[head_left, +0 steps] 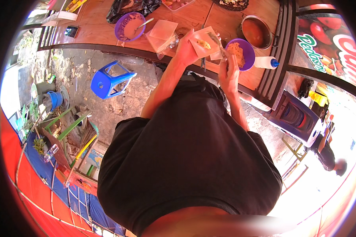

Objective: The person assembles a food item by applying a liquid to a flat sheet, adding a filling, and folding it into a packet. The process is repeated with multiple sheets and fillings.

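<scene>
My left hand [187, 50] holds up a thin, pale square wrapper sheet [198, 36] with a small yellowish heap of filling [203, 44] on it. My right hand [229, 68] is closed around a slim spoon [215, 38], its end over the sheet's right side. Close to that hand, a purple bowl [250, 56] contains orange, mashed-looking filling [236, 54]. More square sheets [162, 33] lie stacked left of my left hand. Farther left stands another purple bowl [119, 33] of pale batter, a spoon [145, 23] leaning in it.
On the wooden table [214, 20] are a pot [255, 33] of reddish liquid, a white squeeze bottle [263, 62] with a blue cap, a black plastic bag [114, 11] and a phone [70, 31]. A blue stool [110, 81] stands left on the floor. Another person [327, 155] is far right.
</scene>
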A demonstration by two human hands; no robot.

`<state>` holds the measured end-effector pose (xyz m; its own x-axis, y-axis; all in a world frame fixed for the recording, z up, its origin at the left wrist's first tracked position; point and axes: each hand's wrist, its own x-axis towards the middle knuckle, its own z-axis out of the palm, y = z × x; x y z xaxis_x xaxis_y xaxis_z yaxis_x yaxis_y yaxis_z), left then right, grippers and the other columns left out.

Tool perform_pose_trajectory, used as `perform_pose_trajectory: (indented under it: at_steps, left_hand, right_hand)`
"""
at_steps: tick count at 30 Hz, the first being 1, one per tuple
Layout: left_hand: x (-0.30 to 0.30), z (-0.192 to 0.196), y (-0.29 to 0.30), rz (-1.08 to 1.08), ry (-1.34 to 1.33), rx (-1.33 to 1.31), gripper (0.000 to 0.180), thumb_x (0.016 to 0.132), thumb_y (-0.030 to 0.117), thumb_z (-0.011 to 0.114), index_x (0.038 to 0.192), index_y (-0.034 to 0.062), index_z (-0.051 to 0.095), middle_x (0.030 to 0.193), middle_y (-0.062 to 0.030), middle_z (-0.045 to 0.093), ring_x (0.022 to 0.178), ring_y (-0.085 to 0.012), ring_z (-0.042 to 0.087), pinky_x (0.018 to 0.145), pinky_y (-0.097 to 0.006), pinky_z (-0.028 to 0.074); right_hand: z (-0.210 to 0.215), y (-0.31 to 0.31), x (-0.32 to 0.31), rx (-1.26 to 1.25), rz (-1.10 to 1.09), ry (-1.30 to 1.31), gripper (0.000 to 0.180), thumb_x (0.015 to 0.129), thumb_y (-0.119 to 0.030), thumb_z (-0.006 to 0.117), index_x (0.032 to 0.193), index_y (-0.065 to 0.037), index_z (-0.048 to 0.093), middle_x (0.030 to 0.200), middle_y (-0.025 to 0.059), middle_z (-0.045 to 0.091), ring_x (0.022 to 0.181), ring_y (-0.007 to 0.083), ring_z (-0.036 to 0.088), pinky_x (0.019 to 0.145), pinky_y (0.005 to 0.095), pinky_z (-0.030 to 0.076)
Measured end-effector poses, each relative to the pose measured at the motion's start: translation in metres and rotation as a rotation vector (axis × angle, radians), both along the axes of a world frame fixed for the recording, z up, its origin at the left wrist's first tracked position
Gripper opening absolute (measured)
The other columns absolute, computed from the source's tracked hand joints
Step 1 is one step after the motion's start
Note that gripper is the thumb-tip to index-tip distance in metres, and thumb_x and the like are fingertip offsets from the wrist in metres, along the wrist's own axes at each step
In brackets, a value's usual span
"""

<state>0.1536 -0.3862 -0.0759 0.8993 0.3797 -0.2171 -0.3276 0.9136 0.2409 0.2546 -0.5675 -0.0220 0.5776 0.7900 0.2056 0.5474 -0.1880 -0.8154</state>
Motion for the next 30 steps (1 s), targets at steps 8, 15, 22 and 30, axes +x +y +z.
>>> perform_pose_trajectory:
  at_steps: [8,15,22,30]
  left_hand:
    - [0.010,-0.021,-0.011,-0.244,0.189,-0.090,0.061,0.113,0.045,0.032,0.149,-0.0018,0.045,0.146,-0.0240,0.058,0.133,-0.0387,0.059,0.114,-0.056,0.047]
    - [0.022,-0.040,-0.032,-0.350,0.439,-0.004,0.053,0.110,0.038,0.043,0.146,-0.0015,0.048,0.138,-0.0223,0.063,0.125,-0.0373,0.065,0.108,-0.054,0.052]
    - [0.022,-0.052,-0.038,-0.373,0.361,-0.030,0.047,0.111,0.035,0.043,0.141,0.0003,0.050,0.127,-0.0173,0.065,0.116,-0.0337,0.067,0.106,-0.053,0.053]
    - [0.023,-0.063,-0.040,-0.374,0.327,-0.068,0.051,0.111,0.035,0.043,0.146,-0.0007,0.047,0.143,-0.0199,0.060,0.129,-0.0361,0.062,0.112,-0.053,0.049]
  right_hand:
    - [0.004,-0.067,0.064,-0.353,-0.103,-0.007,0.039,0.092,0.003,0.053,0.129,-0.003,0.065,0.106,0.0251,0.069,0.083,0.0372,0.069,0.075,0.0435,0.053]
    - [-0.013,-0.085,0.071,-0.482,-0.070,-0.110,0.040,0.088,0.002,0.055,0.126,-0.004,0.067,0.094,0.0214,0.065,0.082,0.0392,0.067,0.073,0.0476,0.052]
    - [-0.019,-0.085,0.071,-0.443,-0.060,-0.130,0.036,0.089,0.001,0.056,0.124,-0.002,0.067,0.093,0.0226,0.065,0.082,0.0395,0.067,0.073,0.0474,0.052]
    - [-0.018,-0.084,0.075,-0.464,-0.051,-0.095,0.032,0.089,0.001,0.057,0.118,0.002,0.070,0.093,0.0239,0.068,0.084,0.0392,0.069,0.075,0.0447,0.053]
